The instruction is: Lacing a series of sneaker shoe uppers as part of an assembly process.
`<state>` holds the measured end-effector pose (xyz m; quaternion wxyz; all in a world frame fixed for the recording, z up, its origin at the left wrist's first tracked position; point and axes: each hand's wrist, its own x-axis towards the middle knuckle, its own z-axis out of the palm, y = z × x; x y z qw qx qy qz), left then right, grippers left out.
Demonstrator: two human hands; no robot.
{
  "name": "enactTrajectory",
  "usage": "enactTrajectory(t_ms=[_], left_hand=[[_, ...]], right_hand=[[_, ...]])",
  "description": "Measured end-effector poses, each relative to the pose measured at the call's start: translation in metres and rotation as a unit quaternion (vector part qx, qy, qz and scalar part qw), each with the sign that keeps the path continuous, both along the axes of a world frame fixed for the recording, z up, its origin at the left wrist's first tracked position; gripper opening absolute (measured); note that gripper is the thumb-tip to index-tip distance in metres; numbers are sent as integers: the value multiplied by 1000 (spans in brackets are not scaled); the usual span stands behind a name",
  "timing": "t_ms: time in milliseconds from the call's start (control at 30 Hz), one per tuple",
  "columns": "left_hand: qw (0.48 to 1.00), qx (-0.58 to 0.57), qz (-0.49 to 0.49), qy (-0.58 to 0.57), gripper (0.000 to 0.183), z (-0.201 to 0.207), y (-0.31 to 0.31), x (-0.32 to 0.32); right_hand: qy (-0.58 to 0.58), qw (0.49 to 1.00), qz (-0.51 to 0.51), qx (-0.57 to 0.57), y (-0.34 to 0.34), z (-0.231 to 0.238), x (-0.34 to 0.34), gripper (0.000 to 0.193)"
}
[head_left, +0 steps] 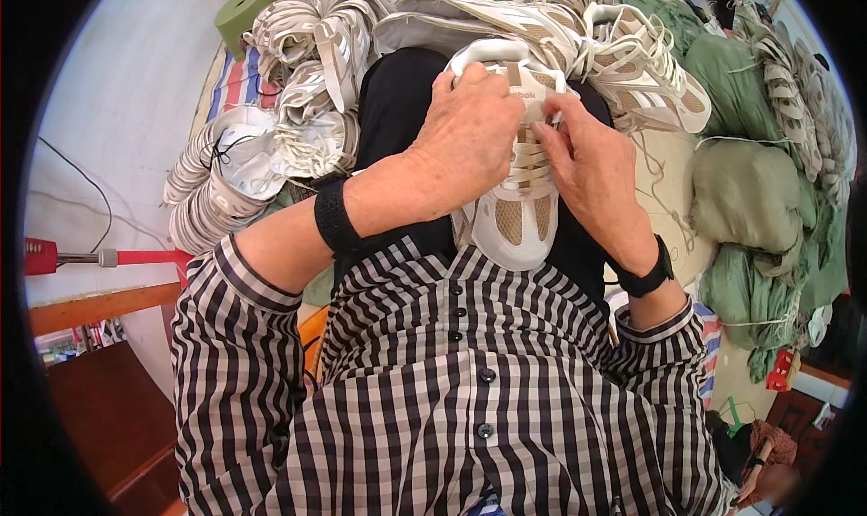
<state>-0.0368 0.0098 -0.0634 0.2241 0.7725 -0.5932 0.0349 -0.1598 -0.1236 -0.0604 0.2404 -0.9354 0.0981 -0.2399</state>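
Note:
A white and tan shoe upper (524,223) lies across my thighs, its toe pointing toward me. Pale laces cross its front over tan mesh panels. Wrapped over the tongue and collar end, my left hand (474,123) grips the upper, with its fingertips curled out of sight. My right hand (591,159) is at the right eyelet edge, thumb and forefinger drawn together near the top of the lacing. What lies between those fingertips is too small to make out.
More laced uppers (641,69) lie beyond my knees. Stacked uppers (221,182) stand at the left, near a green roll (244,15). Green sacks (745,191) line the right side. A red-handled bar (135,257) juts in from the left.

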Motion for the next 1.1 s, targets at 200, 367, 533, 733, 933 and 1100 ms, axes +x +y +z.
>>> enactTrajectory(t_ms=[200,367,533,733,933,1100], left_hand=[[1000,-8,-6,2,14,2,0,2],[996,3,-57,72,17,29,5,22],[933,183,-53,304,19,55,10,38],[929,130,-107,329,21,78,19,32],[936,181,-132,271,21,77,29,9],[967,129,-151,162,16,61,26,1]], right_hand=[[3,999,51,-9,-7,-4,6,15],[12,998,57,3,-8,6,-1,14],[-17,1000,13,13,-38,21,-28,11],[-19,988,-150,-19,-113,54,-111,15],[-25,934,-314,-170,-237,40,-223,17],[17,889,-419,-184,-302,46,-340,21]])
